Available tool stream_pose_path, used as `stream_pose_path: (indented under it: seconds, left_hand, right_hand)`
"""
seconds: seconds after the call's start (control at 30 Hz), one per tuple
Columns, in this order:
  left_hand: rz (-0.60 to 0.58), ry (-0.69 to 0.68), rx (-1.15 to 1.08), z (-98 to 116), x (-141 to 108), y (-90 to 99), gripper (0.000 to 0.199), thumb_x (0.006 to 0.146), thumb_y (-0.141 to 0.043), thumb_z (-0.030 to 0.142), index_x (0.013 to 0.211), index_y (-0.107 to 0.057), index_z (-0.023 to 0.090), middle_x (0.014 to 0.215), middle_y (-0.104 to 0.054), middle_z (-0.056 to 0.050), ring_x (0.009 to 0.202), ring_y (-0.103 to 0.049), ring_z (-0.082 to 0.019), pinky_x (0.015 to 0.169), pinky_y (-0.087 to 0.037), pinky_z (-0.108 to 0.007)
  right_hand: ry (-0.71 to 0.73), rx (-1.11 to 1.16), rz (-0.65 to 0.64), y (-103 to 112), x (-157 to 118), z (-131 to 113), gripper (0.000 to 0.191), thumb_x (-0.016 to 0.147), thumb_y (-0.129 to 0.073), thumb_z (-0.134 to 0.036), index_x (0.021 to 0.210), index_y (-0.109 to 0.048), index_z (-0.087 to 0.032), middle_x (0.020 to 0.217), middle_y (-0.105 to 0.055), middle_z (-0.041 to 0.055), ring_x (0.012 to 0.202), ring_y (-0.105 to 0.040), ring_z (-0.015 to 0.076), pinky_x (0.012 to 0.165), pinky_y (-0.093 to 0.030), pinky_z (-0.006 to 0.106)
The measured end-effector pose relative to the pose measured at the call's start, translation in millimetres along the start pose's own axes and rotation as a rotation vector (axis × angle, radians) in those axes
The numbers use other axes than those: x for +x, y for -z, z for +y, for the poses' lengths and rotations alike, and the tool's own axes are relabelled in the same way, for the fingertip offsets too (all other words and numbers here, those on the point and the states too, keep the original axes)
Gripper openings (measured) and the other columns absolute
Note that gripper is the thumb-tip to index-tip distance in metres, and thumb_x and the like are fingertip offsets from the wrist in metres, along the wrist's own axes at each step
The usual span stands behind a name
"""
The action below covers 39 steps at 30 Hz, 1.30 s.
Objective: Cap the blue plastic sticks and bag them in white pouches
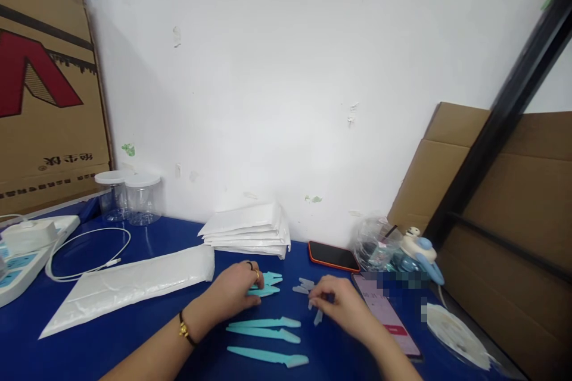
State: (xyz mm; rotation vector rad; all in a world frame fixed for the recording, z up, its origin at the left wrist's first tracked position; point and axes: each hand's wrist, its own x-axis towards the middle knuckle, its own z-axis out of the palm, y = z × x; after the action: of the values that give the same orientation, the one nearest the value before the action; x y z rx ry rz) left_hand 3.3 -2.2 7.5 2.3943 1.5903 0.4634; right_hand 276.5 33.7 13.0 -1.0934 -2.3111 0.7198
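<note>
Three turquoise razors (263, 331) lie on the blue table (322, 357) in the head view, probably light, stiff, best taken by the handle. The left hand (239, 284) covers more razors (270, 278); the right hand (342, 303) is at clear caps (300, 290). I cannot tell either grip. A phone (393, 324) crowds the right; packets (248, 226) lie behind.

left hand (236, 287): palm down, curled
right hand (343, 305): pinching
left forearm (156, 346), right forearm (386, 350): both angled inward
</note>
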Motion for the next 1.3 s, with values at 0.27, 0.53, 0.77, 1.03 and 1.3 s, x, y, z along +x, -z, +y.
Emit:
stream_pose_path:
  seconds: [0.27, 0.53, 0.77, 1.03, 1.3]
  left_hand:
    - [-0.009, -0.019, 0.203, -9.9, 4.4, -4.8, 0.013, 0.082, -0.05, 0.022, 0.076, -0.062, 0.022, 0.083, -0.063, -0.001, 0.076, -0.056, -0.017, 0.067, -0.036, -0.028]
    - [0.103, -0.034, 0.022, 3.9, 2.1, 1.0, 0.024, 0.092, -0.031, 0.026, 0.083, -0.052, 0.02, 0.078, -0.057, -0.001, 0.069, -0.051, -0.014, 0.065, -0.035, -0.025]
    - [-0.032, -0.064, -0.292, 30.2, -7.4, 12.8, 0.03, 0.093, -0.033, 0.041, 0.087, -0.054, 0.021, 0.081, -0.057, 0.002, 0.073, -0.05, -0.013, 0.067, -0.038, -0.022]
    - [-0.095, -0.111, -0.295, 28.2, -7.4, 12.6, 0.038, 0.094, -0.032, 0.04, 0.096, -0.066, 0.024, 0.092, -0.066, -0.001, 0.086, -0.057, -0.015, 0.077, -0.041, -0.023]
    - [-0.098, -0.143, -0.274, 31.5, -7.2, 7.8, 0.039, 0.094, -0.032, 0.042, 0.095, -0.066, 0.023, 0.088, -0.065, -0.001, 0.081, -0.056, -0.014, 0.073, -0.04, -0.022]
  right_hand:
    - [-0.002, -0.13, -0.195, 8.6, -6.1, 20.1, 0.024, 0.063, -0.061, -0.005, 0.078, -0.07, -0.021, 0.08, -0.06, -0.0006, 0.066, -0.055, 0.0112, 0.058, -0.038, 0.019]
    - [0.029, -0.11, -0.16, -2.7, -6.6, 12.1, 0.013, 0.069, -0.056, -0.007, 0.075, -0.059, -0.018, 0.078, -0.059, -0.0008, 0.067, -0.053, 0.0111, 0.058, -0.037, 0.018]
    - [0.096, 0.049, 0.092, -1.7, -3.0, -8.9, 0.008, 0.084, -0.053, -0.023, 0.08, -0.059, -0.019, 0.074, -0.058, 0.0002, 0.066, -0.053, 0.0125, 0.061, -0.04, 0.021]
    - [0.255, 0.049, 0.123, -2.3, -7.0, -23.3, 0.015, 0.09, -0.046, -0.026, 0.086, -0.06, -0.02, 0.083, -0.059, 0.004, 0.075, -0.055, 0.0146, 0.067, -0.042, 0.023]
    - [0.281, -0.017, 0.068, -12.3, -6.0, -28.1, 0.014, 0.09, -0.046, -0.02, 0.088, -0.06, -0.021, 0.083, -0.058, 0.0026, 0.076, -0.055, 0.0133, 0.068, -0.041, 0.022]
